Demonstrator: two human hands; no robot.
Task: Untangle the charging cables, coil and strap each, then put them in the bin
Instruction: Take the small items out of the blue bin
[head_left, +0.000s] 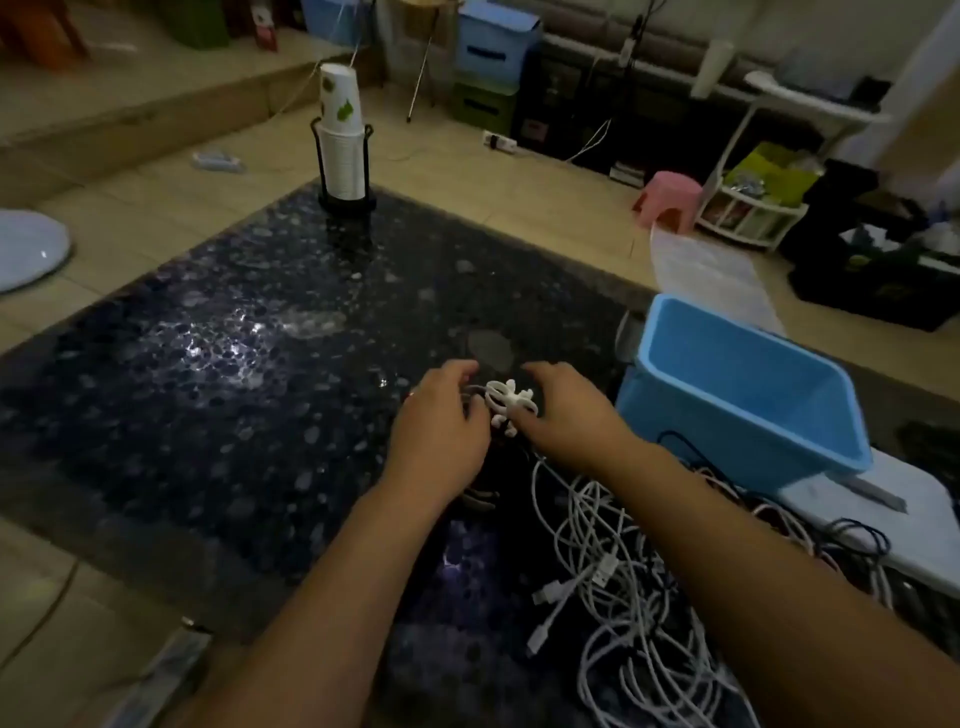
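While our left hand (441, 415) and right hand (566, 410) both pinch the white strap (508, 397) on a dark cable, the tangled cables (613, 571) (light, limp, springy) wait beside the blue bin (748, 395); we'd grip them mid-coil.

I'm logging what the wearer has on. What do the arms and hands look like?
Both forearms are bare as far as the frame shows: no sleeves in view. The left hand and right hand wear no gloves, and no watch or bracelet shows on either wrist.
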